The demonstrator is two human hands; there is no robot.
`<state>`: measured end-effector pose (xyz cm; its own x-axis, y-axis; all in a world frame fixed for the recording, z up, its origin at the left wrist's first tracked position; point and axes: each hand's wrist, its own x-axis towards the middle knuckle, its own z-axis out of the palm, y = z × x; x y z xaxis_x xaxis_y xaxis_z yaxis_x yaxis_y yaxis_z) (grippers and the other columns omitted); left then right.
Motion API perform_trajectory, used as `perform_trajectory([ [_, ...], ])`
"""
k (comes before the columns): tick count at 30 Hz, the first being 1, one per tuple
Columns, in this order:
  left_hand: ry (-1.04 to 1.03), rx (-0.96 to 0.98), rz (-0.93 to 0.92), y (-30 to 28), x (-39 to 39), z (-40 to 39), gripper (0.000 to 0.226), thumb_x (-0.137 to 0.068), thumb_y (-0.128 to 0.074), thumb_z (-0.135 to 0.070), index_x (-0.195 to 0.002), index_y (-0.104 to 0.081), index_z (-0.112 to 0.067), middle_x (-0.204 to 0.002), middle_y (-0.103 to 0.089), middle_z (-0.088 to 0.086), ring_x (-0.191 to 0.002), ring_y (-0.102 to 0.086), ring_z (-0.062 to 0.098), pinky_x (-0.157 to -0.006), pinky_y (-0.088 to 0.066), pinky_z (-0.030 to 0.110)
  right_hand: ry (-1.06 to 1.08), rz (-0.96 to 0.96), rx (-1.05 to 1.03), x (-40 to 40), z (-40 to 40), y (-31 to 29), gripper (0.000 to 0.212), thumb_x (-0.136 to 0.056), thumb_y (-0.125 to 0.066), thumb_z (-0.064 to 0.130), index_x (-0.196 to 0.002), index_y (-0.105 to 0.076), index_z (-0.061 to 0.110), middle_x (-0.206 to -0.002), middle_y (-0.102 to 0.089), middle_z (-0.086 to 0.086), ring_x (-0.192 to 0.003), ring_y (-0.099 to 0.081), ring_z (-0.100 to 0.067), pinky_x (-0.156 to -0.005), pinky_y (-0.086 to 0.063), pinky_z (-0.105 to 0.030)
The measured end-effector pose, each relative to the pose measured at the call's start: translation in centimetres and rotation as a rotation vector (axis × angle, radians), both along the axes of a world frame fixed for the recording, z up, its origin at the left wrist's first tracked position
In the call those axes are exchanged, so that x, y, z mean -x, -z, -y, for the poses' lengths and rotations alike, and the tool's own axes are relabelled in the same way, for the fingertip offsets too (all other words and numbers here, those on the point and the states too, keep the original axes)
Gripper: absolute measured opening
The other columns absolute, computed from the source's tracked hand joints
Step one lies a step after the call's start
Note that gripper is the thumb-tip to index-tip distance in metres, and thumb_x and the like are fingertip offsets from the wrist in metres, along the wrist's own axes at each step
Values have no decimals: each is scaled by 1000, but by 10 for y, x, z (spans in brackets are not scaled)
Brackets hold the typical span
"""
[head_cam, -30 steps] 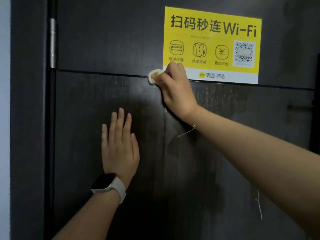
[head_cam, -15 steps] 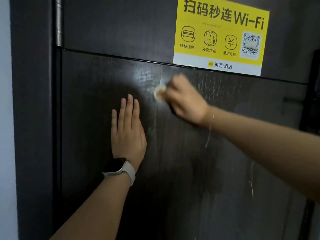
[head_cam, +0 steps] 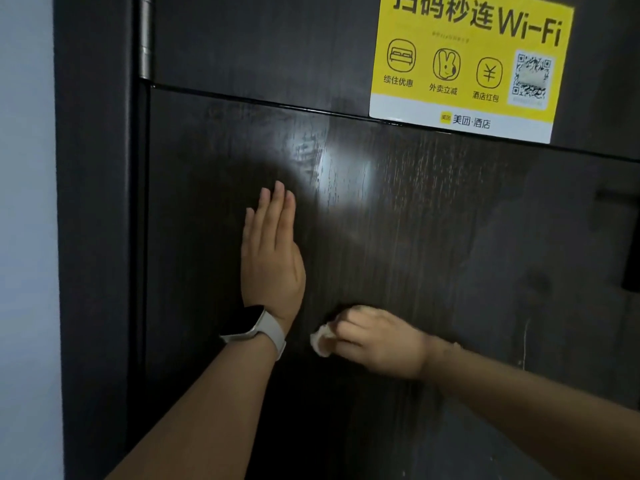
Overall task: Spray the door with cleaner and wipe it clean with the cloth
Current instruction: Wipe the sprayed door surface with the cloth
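My right hand (head_cam: 377, 341) pinches the small pale wadded cloth (head_cam: 321, 341) against the dark woodgrain door (head_cam: 433, 237); my left hand (head_cam: 272, 258) presses flat, fingers straight. Such a small wad could slip out or leave streaks. At one o'clock, the yellow Wi-Fi sticker (head_cam: 467, 64) risks lifted edges; the wristwatch (head_cam: 256, 329) crowds nine o'clock.
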<state>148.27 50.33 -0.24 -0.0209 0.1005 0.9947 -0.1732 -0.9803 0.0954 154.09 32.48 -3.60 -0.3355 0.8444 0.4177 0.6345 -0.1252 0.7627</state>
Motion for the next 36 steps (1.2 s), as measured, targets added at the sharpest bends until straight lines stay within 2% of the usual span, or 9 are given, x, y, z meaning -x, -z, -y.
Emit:
perform_trajectory([
  [7,-197,-58,-76,0,0,4,46,-102,-32,-24,-147,-35,-11,-158,-27,13,-148,-18,28,-122,-9,43,1,-129,-737,-11,17,-114,20,-93,-50,2,-96,-68,-4,-84,-52,-20,-81,-40,-26,-67,-35,-39],
  [11,-222,-58,-78,1,0,4,45,-102,-34,-23,-146,-37,-11,-157,-27,13,-147,-19,28,-121,-9,42,53,-290,-441,-16,36,17,25,-96,-50,46,-87,-62,27,-82,-59,4,-77,-55,-13,-72,-48,-33],
  [14,-246,-67,-96,0,1,4,45,-104,-32,-23,-146,-35,-10,-158,-25,14,-147,-18,29,-121,-9,43,176,-299,-225,-10,60,114,27,-106,-31,34,-106,-57,27,-104,-49,6,-90,-51,-11,-80,-49,-28],
  [17,-308,-96,-152,1,2,6,47,-104,-28,-24,-149,-30,-7,-158,-21,19,-147,-15,35,-121,-9,49,88,-204,-126,-18,74,103,29,-106,-31,20,-106,-60,16,-100,-49,-3,-85,-48,-20,-69,-51,-33],
  [24,-313,-301,-260,32,9,33,55,-99,-41,-21,-150,-26,-10,-160,-15,18,-148,-12,34,-120,-7,53,123,-406,-747,-22,101,-6,23,-90,-52,7,-101,-72,5,-91,-56,-12,-83,-51,-29,-70,-44,-38],
  [27,-251,-421,-337,97,17,75,57,-97,-42,-28,-150,-26,-15,-161,-14,10,-148,-15,26,-120,-8,50,74,-480,-718,-23,99,63,26,-88,-52,3,-108,-68,7,-97,-60,-14,-89,-53,-30,-77,-45,-36],
  [32,-302,-243,-575,218,18,100,67,-94,-35,-41,-152,-18,-13,-163,2,11,-150,-3,26,-120,-3,50,125,-625,-296,-30,123,233,32,-107,-32,28,-110,-61,14,-100,-55,1,-87,-51,-16,-73,-52,-29],
  [34,-330,-224,-691,249,18,100,72,-94,-41,-45,-152,-16,-11,-163,5,12,-149,-2,27,-118,-7,54,186,-733,-233,-28,136,264,44,-107,-25,38,-99,-62,15,-92,-54,5,-80,-47,-12,-66,-51,-29],
  [36,-366,-230,-771,263,17,100,84,-91,-55,-48,-152,-11,-11,-162,8,13,-149,1,29,-116,-10,59,209,-743,-278,-32,140,256,48,-107,-24,40,-94,-61,13,-86,-63,-1,-81,-50,-17,-79,-45,-20],
])
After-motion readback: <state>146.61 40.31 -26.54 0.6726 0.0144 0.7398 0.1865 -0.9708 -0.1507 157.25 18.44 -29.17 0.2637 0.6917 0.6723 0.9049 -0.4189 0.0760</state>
